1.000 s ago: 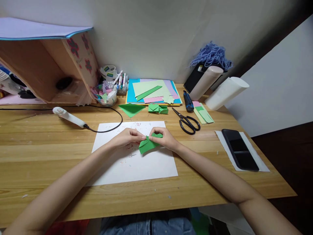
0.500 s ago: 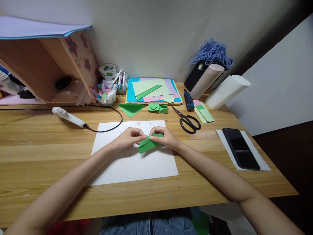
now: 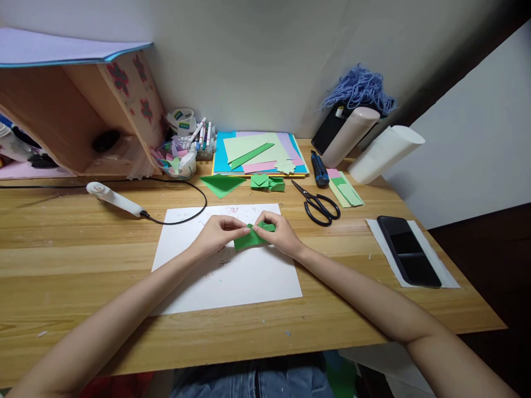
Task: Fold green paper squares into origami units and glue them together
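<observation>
A folded piece of green paper [image 3: 248, 240] is pinched between both hands above a white sheet [image 3: 249, 282] with small coloured marks. My left hand [image 3: 219, 233] grips its upper left edge between thumb and fingers. On its upper right part, my right hand [image 3: 277, 234] is closed, the two thumbs nearly meeting at the fold. My fingers hide part of the paper's top edge. Beyond the hands lie a green paper triangle [image 3: 222, 185] and small folded green pieces [image 3: 267, 182].
Black scissors [image 3: 321, 209] and a blue-black cutter [image 3: 319, 169] lie right of the folded pieces. A stack of coloured paper [image 3: 219, 155] sits by the wall. At left is a white corded tool [image 3: 114, 199]; a phone [image 3: 409, 251] rests at right.
The green paper has turned so its lower edge lies more level and its near face shows less. Both hands stay pinched on it, with the right fingers shifted slightly left.
</observation>
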Available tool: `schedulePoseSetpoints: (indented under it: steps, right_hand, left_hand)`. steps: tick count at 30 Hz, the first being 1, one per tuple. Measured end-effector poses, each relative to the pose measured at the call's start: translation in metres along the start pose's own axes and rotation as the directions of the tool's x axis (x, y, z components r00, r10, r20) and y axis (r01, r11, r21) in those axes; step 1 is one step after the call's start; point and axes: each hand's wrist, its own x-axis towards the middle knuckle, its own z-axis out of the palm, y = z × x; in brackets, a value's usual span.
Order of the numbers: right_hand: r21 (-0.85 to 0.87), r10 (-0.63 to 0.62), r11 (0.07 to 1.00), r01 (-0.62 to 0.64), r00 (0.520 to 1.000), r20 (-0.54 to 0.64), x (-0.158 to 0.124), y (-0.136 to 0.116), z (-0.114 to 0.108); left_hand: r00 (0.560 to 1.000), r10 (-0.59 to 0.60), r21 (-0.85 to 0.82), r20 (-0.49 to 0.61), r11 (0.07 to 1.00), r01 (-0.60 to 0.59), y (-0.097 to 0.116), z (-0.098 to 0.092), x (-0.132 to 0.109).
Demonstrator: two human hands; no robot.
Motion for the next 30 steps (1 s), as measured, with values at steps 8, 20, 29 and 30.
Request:
schedulePoseSetpoints:
  steps: [8,20,29,30]
  right_hand:
    - [-0.035,-0.061,0.998,0.059,0.997,-0.043,-0.002,-0.002,0.003]
    - [0.081,-0.012,0.997,0.008,0.999,0.049,-0.001,0.001,0.001]
    - [0.054,0.017,0.998,-0.022,0.996,0.087,0.0,0.0,0.001]
    - [0.055,0.018,0.998,-0.022,0.996,0.085,0.001,0.001,0.001]
  left_hand:
    - [0.987,0.129,0.105,-0.092,0.987,-0.119,-0.007,0.01,-0.004]
    - [0.979,0.2,0.209,-0.032,0.959,-0.189,-0.006,0.012,-0.006]
    - [0.991,0.132,0.149,-0.02,0.981,-0.128,-0.01,0.009,-0.003]
    - [0.991,0.13,0.159,-0.017,0.979,-0.126,-0.01,0.009,-0.003]
